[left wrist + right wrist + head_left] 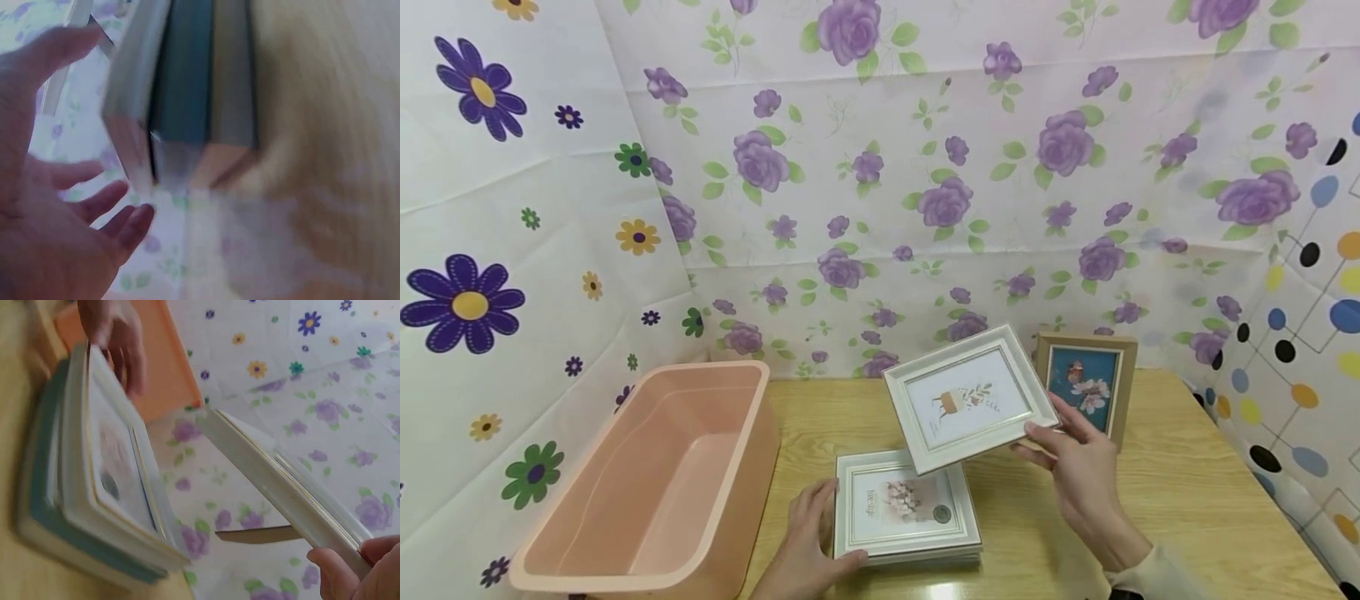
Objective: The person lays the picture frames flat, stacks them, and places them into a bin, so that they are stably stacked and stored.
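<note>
My right hand (1086, 479) pinches the lower right corner of a white picture frame (970, 396) between thumb and fingers. That frame is tilted in the air and shows a small deer print; its lower left corner overlaps the stack in the head view. Beneath lies a stack of picture frames, topped by a white frame with a flower print (902, 504). Lower down, a teal-edged frame (53, 469) shows in the right wrist view. My left hand (808, 542) is at the stack's left end, thumb by the front corner, fingers loosely bent in the left wrist view (69, 206).
A deep pink plastic tub (730, 500) stands on the left of the wooden table (1187, 500). Behind my right hand, a beige picture frame (1123, 367) with a bird and blossom stands upright. Flowered cloth (880, 208) hangs at the back.
</note>
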### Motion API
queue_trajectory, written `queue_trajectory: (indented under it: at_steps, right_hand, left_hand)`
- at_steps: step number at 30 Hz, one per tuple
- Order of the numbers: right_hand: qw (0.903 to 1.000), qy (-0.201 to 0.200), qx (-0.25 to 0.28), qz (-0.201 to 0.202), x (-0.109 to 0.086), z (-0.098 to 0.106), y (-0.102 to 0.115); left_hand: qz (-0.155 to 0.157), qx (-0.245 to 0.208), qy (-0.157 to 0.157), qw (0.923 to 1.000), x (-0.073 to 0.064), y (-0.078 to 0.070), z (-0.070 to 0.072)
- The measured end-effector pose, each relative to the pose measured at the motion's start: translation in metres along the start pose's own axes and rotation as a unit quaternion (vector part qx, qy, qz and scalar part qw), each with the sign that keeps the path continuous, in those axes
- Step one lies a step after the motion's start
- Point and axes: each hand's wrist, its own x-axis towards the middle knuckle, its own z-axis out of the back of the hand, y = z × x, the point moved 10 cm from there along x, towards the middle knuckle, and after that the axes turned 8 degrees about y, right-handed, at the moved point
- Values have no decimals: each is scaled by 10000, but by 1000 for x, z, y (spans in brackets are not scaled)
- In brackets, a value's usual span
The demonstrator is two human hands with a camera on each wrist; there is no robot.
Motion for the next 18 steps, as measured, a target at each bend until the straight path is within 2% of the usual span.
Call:
queue_trajectory:
  at_steps: [2,4,6,8,11,13,15,18]
  right_hand:
    - [9995,-59,247,-178,-11,-3,-10]
    - [9986,-110,421,-313,-21,-6,-20]
    - [9974,-223,540,-428,-31,-8,-30]
    - [9968,-284,546,-513,-41,-11,-38]
    - [9962,-329,481,-651,-54,-16,-50]
    - [9957,-361,422,-739,-62,-19,-57]
    - [9951,-410,403,-806,-68,-21,-62]
    - [9938,-551,436,-860,-76,-21,-68]
  left_hand:
    - [11,-272,-273,9993,0,-7,6]
    - [-120,-953,-486,9942,2,-16,11]
    - [-258,-1751,-599,9824,5,-24,14]
    - [-364,-2443,-568,9674,9,-30,14]
    - [-424,-3236,-299,9448,15,-37,8]
    - [-437,-3771,64,9251,20,-40,0]
    - [-444,-4275,489,9016,24,-45,-8]
    - [-445,-4711,957,8757,30,-51,-19]
